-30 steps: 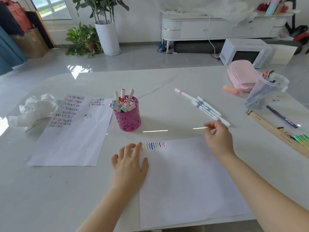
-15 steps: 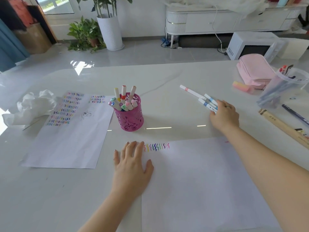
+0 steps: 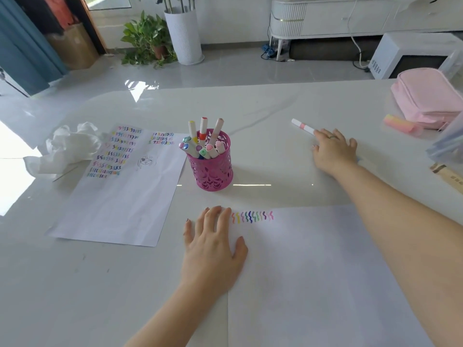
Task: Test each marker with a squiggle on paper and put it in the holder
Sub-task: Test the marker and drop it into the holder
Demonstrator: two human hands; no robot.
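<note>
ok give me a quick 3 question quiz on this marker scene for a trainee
1. True or false: the left hand lies flat on the corner of the near sheet.
2. Where does the row of squiggles sit on that sheet? A) top left corner B) centre C) bottom edge
3. Fill in: the right hand covers one end of a white marker with a ____ band.

Key:
1. True.
2. A.
3. Pink. The marker lies on the table, right of the pink holder. Whether the fingers grip it cannot be told.

Home liv. rm: houseplants [image 3: 147, 38], microwave [image 3: 411, 55]
</note>
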